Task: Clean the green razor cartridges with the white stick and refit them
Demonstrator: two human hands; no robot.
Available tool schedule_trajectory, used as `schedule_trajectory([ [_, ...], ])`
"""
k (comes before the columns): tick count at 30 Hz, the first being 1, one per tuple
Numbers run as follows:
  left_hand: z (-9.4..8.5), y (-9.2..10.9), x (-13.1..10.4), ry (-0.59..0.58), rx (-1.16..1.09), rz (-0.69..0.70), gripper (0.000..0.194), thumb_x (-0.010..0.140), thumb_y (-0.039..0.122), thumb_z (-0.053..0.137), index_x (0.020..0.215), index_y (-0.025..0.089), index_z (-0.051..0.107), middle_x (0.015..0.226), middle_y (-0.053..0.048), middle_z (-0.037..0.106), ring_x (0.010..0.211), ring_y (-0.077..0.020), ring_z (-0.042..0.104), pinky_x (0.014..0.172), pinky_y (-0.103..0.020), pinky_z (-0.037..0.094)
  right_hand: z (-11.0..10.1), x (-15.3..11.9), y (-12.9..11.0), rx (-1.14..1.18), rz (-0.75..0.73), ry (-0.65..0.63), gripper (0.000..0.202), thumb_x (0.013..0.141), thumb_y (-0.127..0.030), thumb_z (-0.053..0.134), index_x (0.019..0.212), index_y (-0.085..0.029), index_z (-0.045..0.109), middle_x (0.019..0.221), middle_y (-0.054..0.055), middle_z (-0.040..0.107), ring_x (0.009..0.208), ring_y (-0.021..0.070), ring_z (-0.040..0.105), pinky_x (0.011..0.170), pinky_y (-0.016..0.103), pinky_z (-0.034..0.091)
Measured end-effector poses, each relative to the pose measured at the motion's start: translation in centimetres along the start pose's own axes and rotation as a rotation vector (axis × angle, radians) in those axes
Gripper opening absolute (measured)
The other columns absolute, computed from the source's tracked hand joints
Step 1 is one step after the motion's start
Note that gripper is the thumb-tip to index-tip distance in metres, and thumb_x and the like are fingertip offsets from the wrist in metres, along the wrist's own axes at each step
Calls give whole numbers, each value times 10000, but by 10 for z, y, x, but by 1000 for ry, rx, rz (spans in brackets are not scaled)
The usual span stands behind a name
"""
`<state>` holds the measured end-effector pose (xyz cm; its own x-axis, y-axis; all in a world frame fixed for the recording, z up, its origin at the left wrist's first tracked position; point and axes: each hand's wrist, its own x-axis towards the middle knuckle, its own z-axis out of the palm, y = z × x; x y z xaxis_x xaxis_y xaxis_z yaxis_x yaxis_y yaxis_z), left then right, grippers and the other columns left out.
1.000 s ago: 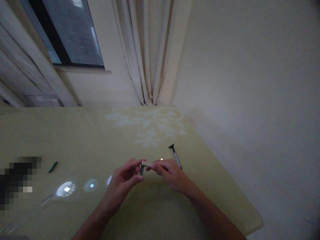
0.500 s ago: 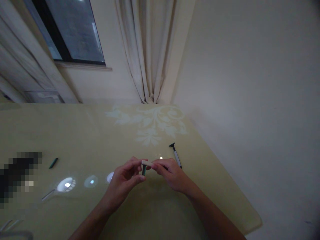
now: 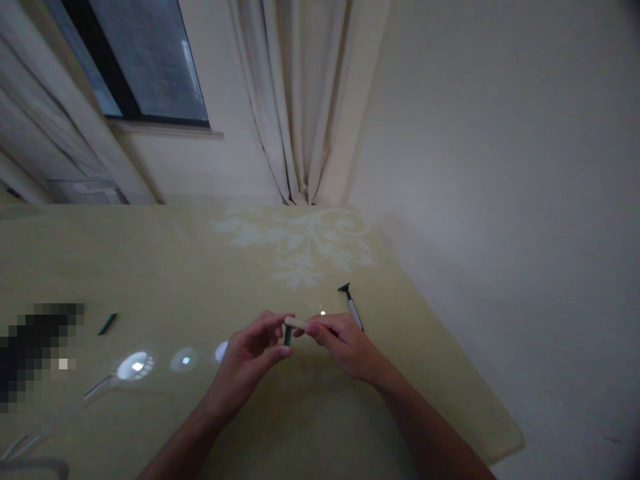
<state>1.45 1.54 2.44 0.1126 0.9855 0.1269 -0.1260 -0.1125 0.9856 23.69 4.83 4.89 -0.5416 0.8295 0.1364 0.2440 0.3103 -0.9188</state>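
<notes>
Between the thumb and fingers of my left hand [image 3: 253, 347], a small dark green razor cartridge [image 3: 288, 336] is held upright. My right hand [image 3: 343, 343] pinches a slim, pale, round-ended stick [image 3: 296, 323]. Its rounded end lies at the top of the cartridge; whether the two touch I cannot tell. The rest of the stick is hidden by my right fingers. Just beyond my right hand, a razor [image 3: 353, 310] with a black head and grey handle lies on the table, its lower end partly covered.
Another dark green cartridge-like piece [image 3: 107, 324] lies on the glossy table [image 3: 160, 267] at the left. Nearby is a blurred-out dark patch [image 3: 35, 343]. Pale cables [image 3: 37, 467] show at the lower left. A wall [image 3: 500, 200] runs along the right, and curtains [image 3: 295, 100] hang behind.
Both hands keep their grips with almost no movement. The pale stick has shifted very slightly up and to the right, and the view has tilted a little.
</notes>
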Motion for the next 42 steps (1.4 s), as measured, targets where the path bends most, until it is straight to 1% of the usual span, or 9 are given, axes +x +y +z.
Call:
schedule_trajectory([
  [2, -2, 1, 1, 31, -12, 11, 380, 764, 296, 922, 1139, 285, 865, 848, -16, 595, 806, -176, 599, 737, -275, 503, 0, 0, 3, -7, 10, 7, 538, 1091, -585, 514, 1044, -164, 845, 693, -22, 484, 652, 137, 421, 622, 267, 303],
  [5, -2, 2, 2, 17, -29, 21, 376, 746, 288, 931, 1117, 271, 872, 836, -17, 603, 789, -176, 596, 739, -287, 520, 1, 0, 5, -4, 14, 0, 548, 1088, -598, 511, 1038, -167, 846, 672, -27, 468, 635, 136, 406, 607, 264, 296],
  [12, -9, 4, 4, 55, 14, 36, 387, 766, 300, 926, 1148, 284, 867, 843, -13, 588, 790, -165, 587, 710, -261, 497, -8, 0, 1, -37, 17, 42, 563, 1084, -619, 507, 1083, -174, 852, 733, 3, 581, 666, 148, 451, 632, 272, 326],
  [17, -8, 3, 3, 3, 39, 11, 400, 786, 299, 915, 1181, 288, 855, 844, -10, 592, 796, -169, 601, 733, -275, 497, -2, -1, -1, -3, -30, -34, 542, 1100, -580, 501, 1047, -166, 847, 718, -5, 566, 668, 144, 468, 646, 268, 343],
  [23, -8, 2, 3, 20, 30, 39, 382, 789, 319, 914, 1166, 288, 861, 852, -12, 583, 803, -172, 588, 726, -276, 484, -6, 0, 1, -49, 4, 16, 551, 1088, -607, 508, 1071, -175, 850, 727, 4, 609, 668, 149, 481, 652, 267, 350],
  [26, -8, 1, 3, -1, 33, 28, 393, 792, 314, 913, 1181, 295, 856, 853, -11, 586, 802, -170, 591, 730, -274, 487, -6, 0, 0, -34, -12, -23, 561, 1091, -610, 500, 1049, -171, 847, 747, 15, 639, 687, 155, 510, 671, 268, 372],
  [32, -8, 0, 3, 2, 32, 38, 379, 792, 310, 913, 1167, 296, 860, 850, -9, 588, 804, -165, 598, 734, -267, 482, -11, 1, -2, -48, -13, -13, 544, 1096, -590, 504, 1038, -167, 841, 711, -7, 568, 658, 143, 461, 638, 271, 327],
  [38, -7, 0, 2, -3, 55, 2, 378, 807, 304, 898, 1183, 301, 852, 847, -5, 591, 795, -161, 602, 735, -267, 487, -10, 2, 0, -25, -42, -70, 525, 1105, -533, 517, 865, -150, 783, 711, -9, 577, 665, 138, 472, 657, 273, 342],
  [42, -7, 0, 3, 5, 62, 27, 375, 811, 315, 893, 1184, 302, 852, 852, -4, 585, 801, -163, 598, 730, -267, 481, -12, 1, -2, -36, -33, -47, 503, 1100, -531, 526, 918, -149, 797, 716, -8, 574, 672, 141, 478, 659, 271, 346],
])
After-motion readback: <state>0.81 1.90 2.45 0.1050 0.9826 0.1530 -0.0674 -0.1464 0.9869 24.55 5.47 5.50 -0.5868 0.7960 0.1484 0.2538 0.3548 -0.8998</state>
